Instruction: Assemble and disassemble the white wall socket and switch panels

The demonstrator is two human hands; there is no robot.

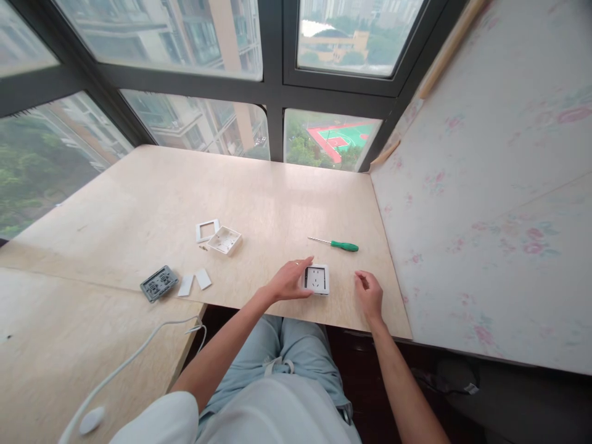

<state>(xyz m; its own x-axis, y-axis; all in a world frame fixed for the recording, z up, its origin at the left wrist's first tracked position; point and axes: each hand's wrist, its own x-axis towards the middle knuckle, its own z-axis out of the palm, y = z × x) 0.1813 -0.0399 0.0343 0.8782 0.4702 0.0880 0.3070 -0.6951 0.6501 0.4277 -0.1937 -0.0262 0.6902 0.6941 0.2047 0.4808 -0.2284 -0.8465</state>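
Near the table's front edge lies a white wall socket [317, 280] with a square frame and dark slots in its face. My left hand [292, 280] grips it from the left, thumb at the near edge and fingers at the far edge. To the right of the socket, my right hand [370, 295] is closed above the wood, its fingertips pressed together. Whatever it may hold is too small to see. Beyond both hands lies a screwdriver [345, 246] with a green handle, its shaft pointing left.
Left of my hands are a white mounting box [225, 240], a white frame [203, 232], small screws [203, 248], two white plates [185, 285] and a grey switch module [159, 283]. A white cable [134, 354] crosses the near-left tabletop. Windows stand behind, a papered wall [485, 216] at right.
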